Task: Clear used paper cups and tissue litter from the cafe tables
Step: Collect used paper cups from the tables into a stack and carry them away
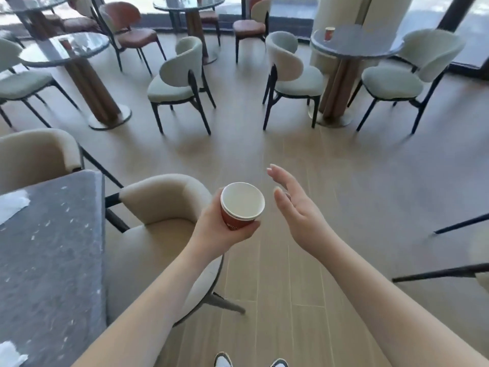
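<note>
Cups (242, 207) — two nested, by the double rim — sit in my left hand (221, 229), its grip wrapped round the red wall low down, mouth up, near centre over the floor. My right hand (293, 205) hangs just beside them, fingers loose and holding nothing. Thin paper like this should weigh almost nothing and crush easily, so I'd hold it lightly at mid-wall, or pinch the stiffer rim. Another red cup (329, 33) stands on the far right round surface (357, 50) — likely my next pick. White tissue (12, 205) lies on the near left surface (53, 247).
</note>
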`<state>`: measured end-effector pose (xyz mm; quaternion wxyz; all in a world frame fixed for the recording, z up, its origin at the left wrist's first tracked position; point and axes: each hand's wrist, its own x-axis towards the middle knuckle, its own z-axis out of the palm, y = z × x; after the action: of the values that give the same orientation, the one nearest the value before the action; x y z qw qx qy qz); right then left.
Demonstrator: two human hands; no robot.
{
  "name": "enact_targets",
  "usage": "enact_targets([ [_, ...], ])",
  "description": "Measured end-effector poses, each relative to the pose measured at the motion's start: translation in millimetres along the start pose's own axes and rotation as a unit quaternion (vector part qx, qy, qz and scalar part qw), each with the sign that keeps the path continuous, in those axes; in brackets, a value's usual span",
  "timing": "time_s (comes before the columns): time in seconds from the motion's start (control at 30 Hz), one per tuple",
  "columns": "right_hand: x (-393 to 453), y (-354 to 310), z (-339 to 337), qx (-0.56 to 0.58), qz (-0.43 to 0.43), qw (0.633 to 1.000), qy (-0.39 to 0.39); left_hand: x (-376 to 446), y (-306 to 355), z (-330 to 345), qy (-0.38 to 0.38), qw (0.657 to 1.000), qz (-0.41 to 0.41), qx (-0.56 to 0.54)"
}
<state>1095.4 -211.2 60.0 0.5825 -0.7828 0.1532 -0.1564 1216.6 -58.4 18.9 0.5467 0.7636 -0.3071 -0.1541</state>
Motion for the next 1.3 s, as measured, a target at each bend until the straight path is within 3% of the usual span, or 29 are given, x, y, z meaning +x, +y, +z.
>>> enact_targets([
  [0.3,11.3,44.6,-85.4,0.04,0.044,0.993,0.1,82.8,23.9,98.7,-0.1,0.994,0.034,-0.025],
  [0.47,43.6,60.2,-128.4,-0.062,0.049,0.987,0.143,139.2,28.7,140.7,-0.143,0.987,0.046,-0.054],
  [0.6,76.3,68.4,-158.6,-0.038,0.059,0.981,0.181,187.8,31.5,161.3,-0.167,0.983,0.059,-0.051],
  [0.93,154.6,97.4,-230.8,-0.021,0.08,0.973,0.216,290.0,44.5,234.1,-0.195,0.977,0.061,-0.061],
  [1.3,259.0,163.0,-390.0,-0.01,0.082,0.973,0.214,429.2,79.6,358.2,-0.179,0.981,0.059,-0.035],
])
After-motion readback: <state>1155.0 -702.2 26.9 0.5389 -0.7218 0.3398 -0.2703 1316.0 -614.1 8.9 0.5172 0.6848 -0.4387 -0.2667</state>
